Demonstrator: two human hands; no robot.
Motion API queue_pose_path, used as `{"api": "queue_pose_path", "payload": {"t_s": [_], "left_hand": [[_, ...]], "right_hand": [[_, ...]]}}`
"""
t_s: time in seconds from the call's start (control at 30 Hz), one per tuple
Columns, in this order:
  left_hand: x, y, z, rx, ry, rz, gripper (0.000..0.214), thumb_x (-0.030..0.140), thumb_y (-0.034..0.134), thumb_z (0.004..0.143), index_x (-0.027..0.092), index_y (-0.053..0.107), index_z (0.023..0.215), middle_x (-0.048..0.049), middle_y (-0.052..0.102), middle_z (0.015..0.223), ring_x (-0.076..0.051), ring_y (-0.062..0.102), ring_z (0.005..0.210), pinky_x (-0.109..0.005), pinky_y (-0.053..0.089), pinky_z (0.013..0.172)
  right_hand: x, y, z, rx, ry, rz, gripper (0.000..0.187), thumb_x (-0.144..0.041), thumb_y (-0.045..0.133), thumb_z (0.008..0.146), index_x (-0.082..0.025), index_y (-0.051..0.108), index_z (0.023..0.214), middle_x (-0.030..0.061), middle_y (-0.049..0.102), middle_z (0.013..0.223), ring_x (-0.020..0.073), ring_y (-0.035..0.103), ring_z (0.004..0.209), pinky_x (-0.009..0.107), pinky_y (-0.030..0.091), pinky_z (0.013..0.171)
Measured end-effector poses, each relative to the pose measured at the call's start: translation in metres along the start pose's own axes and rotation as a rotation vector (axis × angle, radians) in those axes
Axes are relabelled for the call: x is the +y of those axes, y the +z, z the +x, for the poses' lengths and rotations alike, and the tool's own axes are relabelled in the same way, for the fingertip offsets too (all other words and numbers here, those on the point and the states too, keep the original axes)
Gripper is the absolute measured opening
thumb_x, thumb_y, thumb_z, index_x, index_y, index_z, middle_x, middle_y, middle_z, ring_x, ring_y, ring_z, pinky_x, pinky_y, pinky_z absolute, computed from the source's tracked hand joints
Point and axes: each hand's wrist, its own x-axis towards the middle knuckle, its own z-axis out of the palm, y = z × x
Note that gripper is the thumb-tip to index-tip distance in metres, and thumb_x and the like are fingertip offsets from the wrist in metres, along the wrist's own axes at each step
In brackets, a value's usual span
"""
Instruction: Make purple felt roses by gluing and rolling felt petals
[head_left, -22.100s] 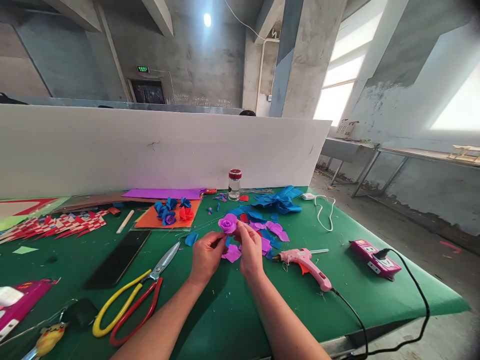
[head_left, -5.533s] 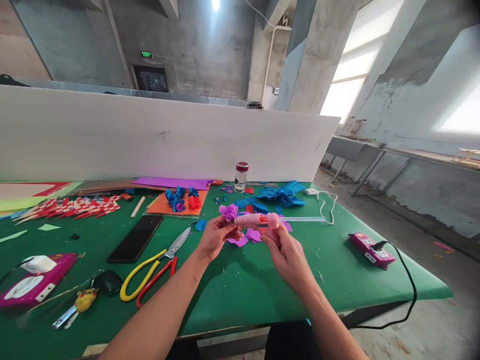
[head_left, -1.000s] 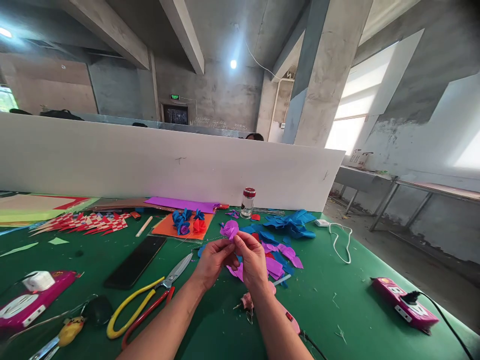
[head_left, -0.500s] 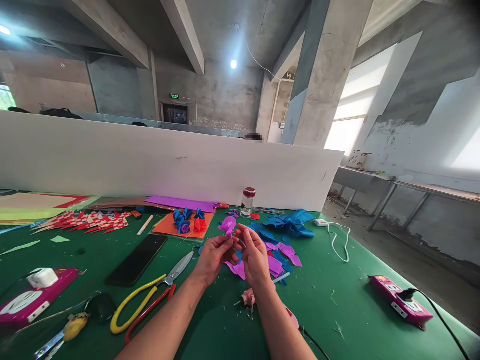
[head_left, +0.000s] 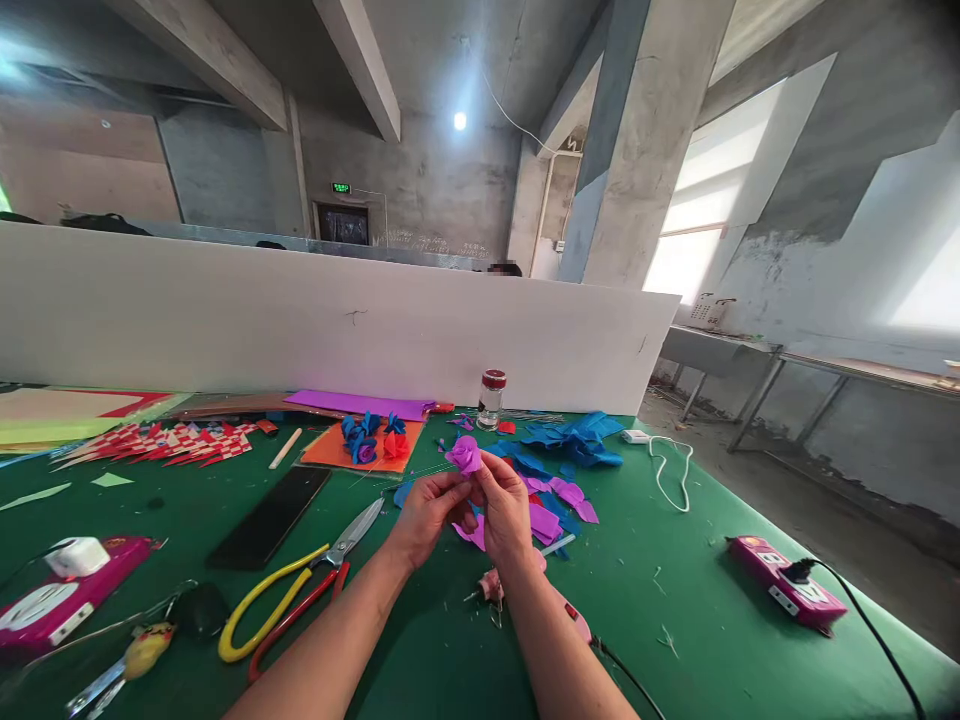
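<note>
A purple paper flower (head_left: 464, 455) stands upright above my fingertips, its petals curled round in a rose shape. My left hand (head_left: 435, 515) pinches the flower's base from the left. My right hand (head_left: 504, 500) closes on the same base from the right, thumb and fingers bent together. Their fingers meet under the bloom, so the lower end is hidden. Beyond and right of the hands lie purple petals (head_left: 571, 497) and blue paper pieces (head_left: 581, 440). Below my right wrist is a pink glue gun (head_left: 568, 612), partly covered by the forearm.
Scissors (head_left: 300, 585) with yellow and red handles and a black phone (head_left: 270, 520) lie left. Finished flowers (head_left: 361, 437) rest on an orange sheet (head_left: 330, 448). A glass jar (head_left: 491, 402) stands before a white partition (head_left: 315, 325). A power strip (head_left: 787, 583) sits right.
The purple flower has turned more upright, and my right fingers have come in against its base. The view has shifted slightly to the right.
</note>
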Motion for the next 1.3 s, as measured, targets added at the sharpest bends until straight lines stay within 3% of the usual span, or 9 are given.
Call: {"api": "queue_pose_path", "payload": {"t_s": [0.23, 0.43, 0.53, 0.63, 0.77, 0.93, 1.3], "left_hand": [[0.000, -0.001, 0.001, 0.084, 0.018, -0.068, 0.029, 0.037, 0.076, 0.073, 0.012, 0.070, 0.086, -0.0038, 0.070, 0.073, -0.012, 0.061, 0.049, -0.025, 0.049, 0.051], [-0.001, -0.003, 0.003, 0.113, 0.028, -0.057, 0.031, 0.038, 0.076, 0.072, 0.012, 0.070, 0.088, -0.0013, 0.066, 0.059, -0.013, 0.061, 0.048, -0.024, 0.048, 0.050], [0.000, -0.005, 0.003, 0.123, 0.069, 0.083, 0.028, 0.039, 0.072, 0.075, 0.013, 0.071, 0.087, -0.0044, 0.072, 0.072, -0.014, 0.063, 0.051, -0.025, 0.050, 0.053], [0.001, -0.007, 0.004, 0.125, 0.159, 0.344, 0.026, 0.040, 0.064, 0.081, 0.015, 0.072, 0.082, -0.0038, 0.071, 0.069, -0.015, 0.064, 0.054, -0.026, 0.051, 0.056], [-0.002, -0.011, 0.003, 0.087, 0.295, 0.625, 0.026, 0.035, 0.054, 0.087, 0.017, 0.072, 0.082, -0.0020, 0.069, 0.062, -0.016, 0.064, 0.059, -0.025, 0.050, 0.061], [-0.005, -0.012, 0.003, 0.030, 0.359, 0.754, 0.028, 0.032, 0.047, 0.091, 0.017, 0.069, 0.083, -0.0016, 0.067, 0.066, -0.015, 0.062, 0.062, -0.024, 0.048, 0.062], [-0.008, -0.017, 0.005, -0.058, 0.318, 0.811, 0.031, 0.034, 0.045, 0.093, 0.016, 0.068, 0.080, -0.0026, 0.067, 0.068, -0.015, 0.062, 0.064, -0.023, 0.047, 0.062]], "right_hand": [[-0.003, -0.001, -0.001, 0.012, -0.025, 0.010, 0.028, -0.040, 0.078, 0.068, -0.022, 0.073, 0.090, -0.0022, 0.064, 0.069, 0.0085, 0.045, 0.052, 0.021, 0.037, 0.045], [0.004, -0.003, 0.000, -0.055, 0.000, -0.083, 0.030, -0.041, 0.078, 0.069, -0.020, 0.073, 0.091, 0.0012, 0.069, 0.081, 0.0114, 0.054, 0.063, 0.022, 0.039, 0.052], [0.001, -0.004, 0.003, -0.033, -0.070, -0.044, 0.031, -0.048, 0.069, 0.077, -0.020, 0.071, 0.090, 0.0016, 0.067, 0.082, 0.0125, 0.056, 0.069, 0.024, 0.044, 0.061], [-0.006, -0.006, 0.005, -0.010, -0.141, -0.038, 0.034, -0.053, 0.065, 0.080, -0.019, 0.070, 0.080, 0.0013, 0.065, 0.078, 0.0132, 0.056, 0.073, 0.026, 0.046, 0.070], [-0.013, -0.010, 0.006, -0.021, -0.108, -0.060, 0.033, -0.052, 0.071, 0.073, -0.019, 0.067, 0.072, -0.0008, 0.061, 0.071, 0.0117, 0.052, 0.066, 0.024, 0.043, 0.066], [-0.017, -0.015, 0.008, 0.009, -0.081, -0.151, 0.032, -0.048, 0.075, 0.069, -0.019, 0.063, 0.066, -0.0028, 0.056, 0.064, 0.0109, 0.046, 0.060, 0.024, 0.038, 0.061], [-0.020, -0.020, 0.011, 0.059, -0.087, -0.210, 0.033, -0.043, 0.075, 0.067, -0.018, 0.060, 0.052, -0.0039, 0.051, 0.051, 0.0093, 0.039, 0.051, 0.025, 0.033, 0.054]]}}
